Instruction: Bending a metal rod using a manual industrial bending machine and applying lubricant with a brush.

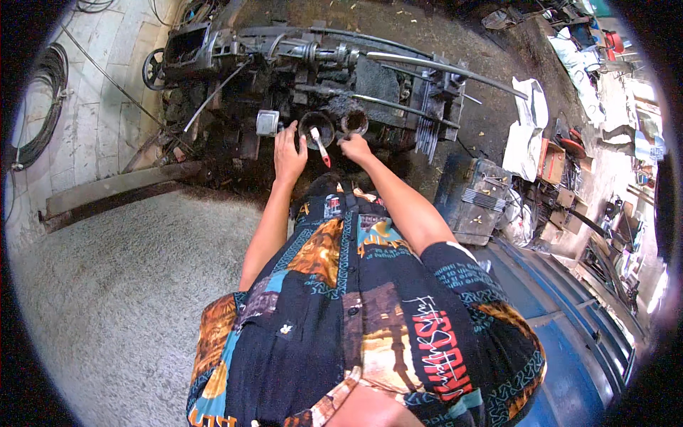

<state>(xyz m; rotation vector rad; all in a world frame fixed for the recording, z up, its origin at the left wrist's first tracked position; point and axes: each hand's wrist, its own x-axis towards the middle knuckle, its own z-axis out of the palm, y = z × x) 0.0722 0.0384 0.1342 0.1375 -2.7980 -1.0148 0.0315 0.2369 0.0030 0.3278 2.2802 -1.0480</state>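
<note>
A dark round bowl (307, 122) sits at the near edge of the lathe-like machine (313, 53). In it leans a small paintbrush (322, 148) with pale bristles and a red-tipped handle pointing back toward me. My left hand (288, 155) is at the bowl's left side, fingers stretched upward and thumb apart. Just right of the bowl stands a round metal can (365, 127) with a rusty brown inside. My right hand (354, 148) is below the can's near rim, its fingers curled closed. What those fingers grip is hidden.
A pale square box (267, 122) is left of the bowl. Metal rods (455, 69) stick out at the machine's right. A handwheel (152, 69) is at its left end. To the right lie a grey case (482, 201), white sacks (526, 128) and a blue metal panel (548, 313).
</note>
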